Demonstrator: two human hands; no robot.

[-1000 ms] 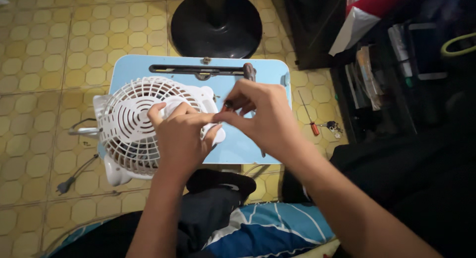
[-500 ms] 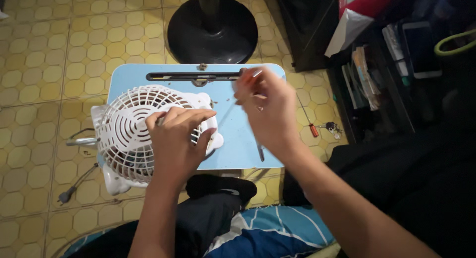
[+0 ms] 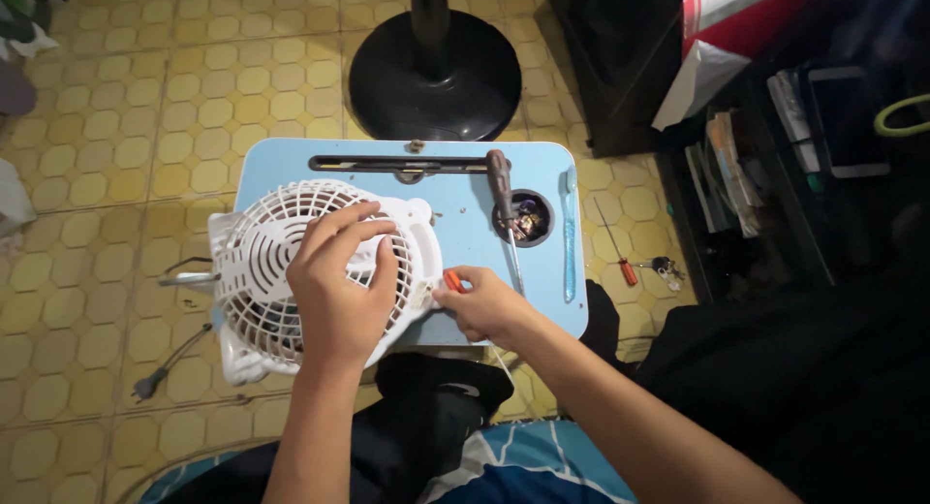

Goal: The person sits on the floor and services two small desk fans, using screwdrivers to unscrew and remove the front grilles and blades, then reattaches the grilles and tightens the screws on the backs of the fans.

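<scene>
This is a room in a home, with repair work done on the floor. Yellow hexagon floor tiles [image 3: 116, 136] fill the left of the frame. A low blue lap table [image 3: 455, 242] sits at centre, a standing fan base [image 3: 436, 73] at top centre, and cluttered dark shelves [image 3: 775, 155] hold papers at right.

One head-worn view looks steeply down, fairly close, over the lap table [image 3: 455, 242].

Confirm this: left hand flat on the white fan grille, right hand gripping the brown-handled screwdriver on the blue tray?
Not quite. In the head view the right hand pinches a small orange-handled tool; the brown-handled screwdriver lies untouched on the blue tray. The left hand does rest on the white fan grille.
</scene>
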